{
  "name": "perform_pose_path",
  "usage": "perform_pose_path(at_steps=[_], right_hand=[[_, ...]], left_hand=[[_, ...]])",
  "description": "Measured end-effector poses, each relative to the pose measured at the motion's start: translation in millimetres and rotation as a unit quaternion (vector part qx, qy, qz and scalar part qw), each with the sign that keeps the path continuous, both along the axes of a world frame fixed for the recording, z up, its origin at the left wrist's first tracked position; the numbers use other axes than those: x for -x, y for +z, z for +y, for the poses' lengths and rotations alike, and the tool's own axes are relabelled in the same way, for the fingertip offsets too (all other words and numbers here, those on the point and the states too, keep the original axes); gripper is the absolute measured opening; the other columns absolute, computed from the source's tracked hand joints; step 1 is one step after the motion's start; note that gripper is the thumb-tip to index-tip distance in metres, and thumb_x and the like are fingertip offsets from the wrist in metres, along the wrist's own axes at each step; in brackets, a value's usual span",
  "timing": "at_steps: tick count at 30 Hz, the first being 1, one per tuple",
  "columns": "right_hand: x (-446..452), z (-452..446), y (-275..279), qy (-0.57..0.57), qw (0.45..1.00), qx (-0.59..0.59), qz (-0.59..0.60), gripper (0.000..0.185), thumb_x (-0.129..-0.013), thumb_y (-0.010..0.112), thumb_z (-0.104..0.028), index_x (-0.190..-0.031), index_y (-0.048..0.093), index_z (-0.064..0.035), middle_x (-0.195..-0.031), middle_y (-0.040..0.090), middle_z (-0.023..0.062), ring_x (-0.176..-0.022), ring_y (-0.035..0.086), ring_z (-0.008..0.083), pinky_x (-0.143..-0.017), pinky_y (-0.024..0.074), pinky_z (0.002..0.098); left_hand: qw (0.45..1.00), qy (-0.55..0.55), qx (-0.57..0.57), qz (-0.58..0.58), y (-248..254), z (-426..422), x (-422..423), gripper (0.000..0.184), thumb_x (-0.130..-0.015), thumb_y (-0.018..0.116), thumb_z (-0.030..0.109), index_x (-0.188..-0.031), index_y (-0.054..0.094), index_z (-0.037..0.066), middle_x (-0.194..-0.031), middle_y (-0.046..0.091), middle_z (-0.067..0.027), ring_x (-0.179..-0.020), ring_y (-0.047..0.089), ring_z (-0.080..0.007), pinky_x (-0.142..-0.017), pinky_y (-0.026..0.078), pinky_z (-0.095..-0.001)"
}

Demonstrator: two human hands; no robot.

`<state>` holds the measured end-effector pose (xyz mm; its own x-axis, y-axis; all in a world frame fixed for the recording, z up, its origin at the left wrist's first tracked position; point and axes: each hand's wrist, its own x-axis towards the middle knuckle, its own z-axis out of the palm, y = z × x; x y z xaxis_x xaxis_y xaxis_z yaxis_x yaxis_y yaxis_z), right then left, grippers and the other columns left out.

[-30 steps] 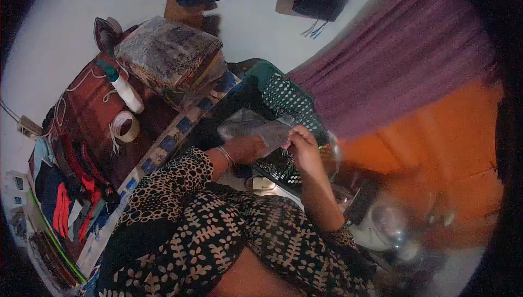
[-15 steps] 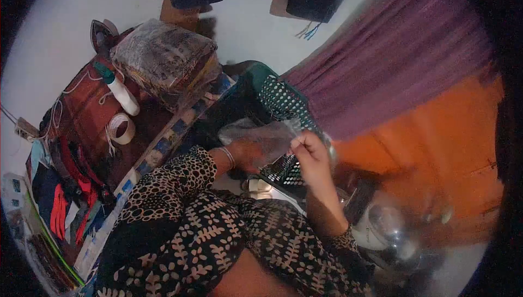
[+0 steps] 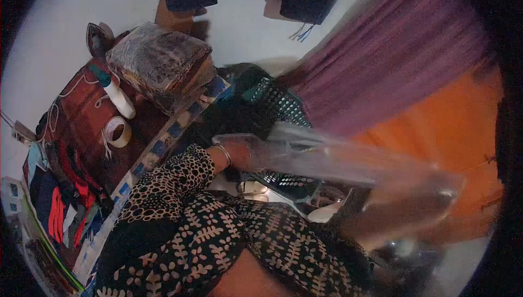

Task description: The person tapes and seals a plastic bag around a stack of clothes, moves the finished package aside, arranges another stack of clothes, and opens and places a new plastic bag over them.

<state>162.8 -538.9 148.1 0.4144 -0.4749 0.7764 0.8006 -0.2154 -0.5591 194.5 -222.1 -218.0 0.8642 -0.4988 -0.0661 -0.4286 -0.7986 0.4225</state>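
A clear plastic sheet or bag stretches from the centre toward the right, blurred by motion. My left hand, with bangles at the wrist, is closed on its left end. My right hand is a smear at the sheet's far right end; its fingers cannot be made out. Below the plastic, the dotted edge of a dark green basket shows.
On the dark red surface at left lie a tape roll, a white bottle with green cap and a plastic-wrapped bundle. A purple curtain and orange cloth hang at right. Red straps lie lower left.
My right hand has swept down and to the right, away from my left hand. The plastic, bunched between both hands before, is now drawn out long. The view has shifted slightly.
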Motion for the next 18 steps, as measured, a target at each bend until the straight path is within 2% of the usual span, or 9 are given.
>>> perform_pose_path(at_steps=[1, 4, 7, 9, 10, 12, 14, 16, 18], right_hand=[[5, -6, 5, -0.016, 1.0, 0.005, -0.021, 0.039, -0.09, 0.051, -0.027, -0.117, 0.051, 0.0005, -0.11, 0.058, 0.0131, -0.1, 0.058, 0.0242, -0.088, 0.0471, 0.0396], [20, -21, 17, -0.032, 0.998, 0.014, -0.053, 0.036, -0.09, 0.051, -0.026, -0.115, 0.052, 0.0002, -0.108, 0.058, 0.0129, -0.098, 0.058, 0.0237, -0.087, 0.0472, 0.0387], [24, -27, 19, -0.018, 0.998, 0.018, -0.049, 0.034, -0.09, 0.052, -0.025, -0.113, 0.052, -0.0002, -0.106, 0.059, 0.0127, -0.097, 0.058, 0.0232, -0.085, 0.0474, 0.0377], [23, -25, 18, 0.008, 0.999, 0.022, -0.04, 0.032, -0.09, 0.052, -0.024, -0.112, 0.052, -0.0004, -0.105, 0.059, 0.0126, -0.096, 0.058, 0.0229, -0.085, 0.0475, 0.0371], [21, -33, 7, 0.025, 0.999, 0.012, -0.036, 0.031, -0.09, 0.052, -0.024, -0.111, 0.052, -0.0005, -0.105, 0.059, 0.0126, -0.096, 0.059, 0.0227, -0.084, 0.0475, 0.0368], [13, -33, 1, 0.069, 0.997, 0.012, -0.019, 0.03, -0.09, 0.052, -0.023, -0.11, 0.052, -0.0007, -0.103, 0.059, 0.0124, -0.095, 0.059, 0.0224, -0.084, 0.0476, 0.0361], [0, -31, -8, 0.124, 0.992, 0.01, 0.006, 0.028, -0.09, 0.052, -0.022, -0.109, 0.052, -0.001, -0.102, 0.059, 0.0123, -0.094, 0.059, 0.0221, -0.083, 0.0477, 0.0355], [-29, -22, -8, 0.189, 0.981, 0.013, 0.047, 0.026, -0.091, 0.052, -0.021, -0.107, 0.052, -0.0012, -0.101, 0.06, 0.0122, -0.093, 0.059, 0.0217, -0.082, 0.0478, 0.0349], [-56, -7, -17, 0.265, 0.96, 0.012, 0.088, 0.025, -0.091, 0.052, -0.021, -0.106, 0.052, -0.0014, -0.1, 0.06, 0.0121, -0.092, 0.059, 0.0214, -0.081, 0.0479, 0.0342]], left_hand=[[1.0, -0.01, 0.007, -0.023, 2, -1, 1, 0.05, -0.084, 0.052, 0.049, -0.124, 0.056, 0.019, -0.114, 0.063, -0.013, -0.103, 0.059, -0.0327, -0.093, 0.045, -0.0438], [0.993, 0.044, -0.031, 0.102, 15, -2, 4, 0.053, -0.081, 0.054, 0.051, -0.122, 0.058, 0.018, -0.12, 0.06, -0.0109, -0.113, 0.055, -0.0308, -0.099, 0.04, -0.047], [0.987, 0.026, -0.131, 0.084, 32, -2, 11, 0.061, -0.077, 0.061, 0.052, -0.127, 0.054, 0.019, -0.127, 0.056, -0.0091, -0.123, 0.047, -0.03, -0.104, 0.032, -0.0533], [0.975, -0.03, -0.171, 0.138, 43, 3, 10, 0.063, -0.083, 0.055, 0.056, -0.133, 0.049, 0.017, -0.134, 0.051, -0.0098, -0.131, 0.037, -0.0309, -0.106, 0.025, -0.059], [0.974, -0.023, -0.182, 0.136, 34, 3, 15, 0.063, -0.083, 0.055, 0.056, -0.133, 0.049, 0.017, -0.134, 0.051, -0.0098, -0.131, 0.037, -0.0309, -0.106, 0.025, -0.059], [0.992, -0.02, -0.122, -0.028, 35, 8, 30, 0.056, -0.081, 0.063, 0.046, -0.127, 0.055, 0.015, -0.131, 0.052, -0.0118, -0.129, 0.039, -0.0308, -0.106, 0.026, -0.0591], [0.987, 0.004, -0.161, 0.019, 46, 7, 26, 0.054, -0.081, 0.064, 0.042, -0.125, 0.056, 0.013, -0.128, 0.054, -0.0136, -0.125, 0.043, -0.0316, -0.105, 0.03, -0.0563], [0.977, 0.031, -0.195, 0.085, 86, 13, 24, 0.052, -0.081, 0.065, 0.039, -0.124, 0.057, 0.01, -0.125, 0.056, -0.0154, -0.121, 0.047, -0.0325, -0.103, 0.033, -0.0534], [0.98, 0.08, 0.024, 0.18, 141, 30, 33, 0.052, -0.084, 0.062, 0.038, -0.124, 0.055, 0.007, -0.12, 0.058, -0.0173, -0.11, 0.054, -0.0349, -0.097, 0.041, -0.0461]])
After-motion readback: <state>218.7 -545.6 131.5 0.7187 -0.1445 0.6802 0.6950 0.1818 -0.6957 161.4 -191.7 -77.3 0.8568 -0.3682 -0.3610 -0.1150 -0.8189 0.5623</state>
